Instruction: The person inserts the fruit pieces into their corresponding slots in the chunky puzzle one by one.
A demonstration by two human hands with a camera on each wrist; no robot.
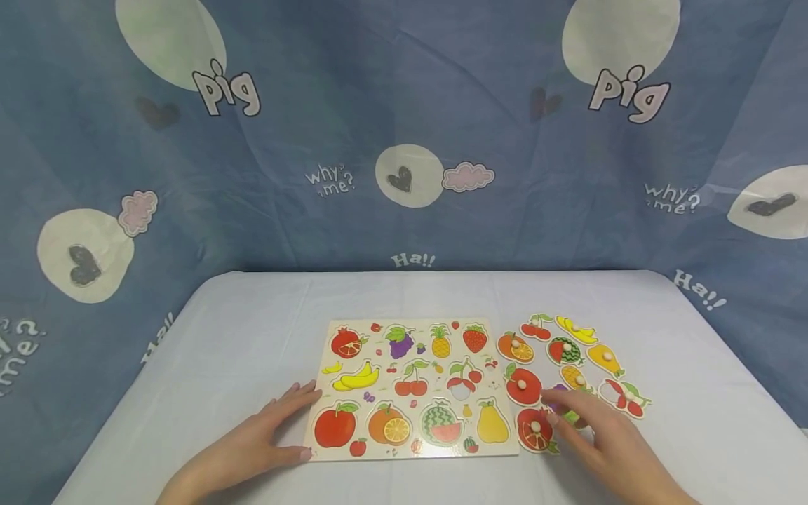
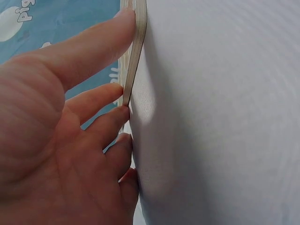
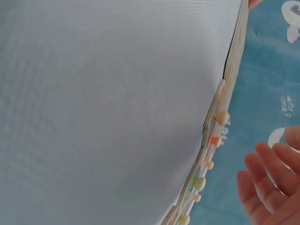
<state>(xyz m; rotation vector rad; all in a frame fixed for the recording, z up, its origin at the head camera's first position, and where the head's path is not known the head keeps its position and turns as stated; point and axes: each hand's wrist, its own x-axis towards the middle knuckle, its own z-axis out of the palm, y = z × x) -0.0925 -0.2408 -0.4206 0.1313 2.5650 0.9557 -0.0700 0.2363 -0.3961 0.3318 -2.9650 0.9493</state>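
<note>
A wooden fruit puzzle board (image 1: pixel 386 386) lies flat, its printed fruit shapes facing up. My left hand (image 1: pixel 261 428) rests at the board's left side, fingertips at the edge and thumb near the front corner. In the left wrist view, that thumb (image 2: pixel 89 49) touches the board's rim. My right hand (image 1: pixel 600 428) hovers over loose knobbed pieces, fingers relaxed and slightly bent, holding nothing. Near its fingertips lie an apple piece (image 1: pixel 522 387) and a pomegranate piece (image 1: pixel 533 438). A grape piece (image 1: pixel 555 393) is partly hidden beneath it. The right wrist view shows the right hand's fingers (image 3: pixel 265 180) above the pieces.
Behind these lie orange (image 1: pixel 507 345), cherry (image 1: pixel 536 332), banana (image 1: pixel 577 332), watermelon (image 1: pixel 555 351), pear (image 1: pixel 602 358), pineapple (image 1: pixel 571 377) and lychee (image 1: pixel 612 394) pieces. A white cloth covers the table (image 1: pixel 265 308). Beyond its far edge hangs a blue patterned curtain (image 1: pixel 315 126).
</note>
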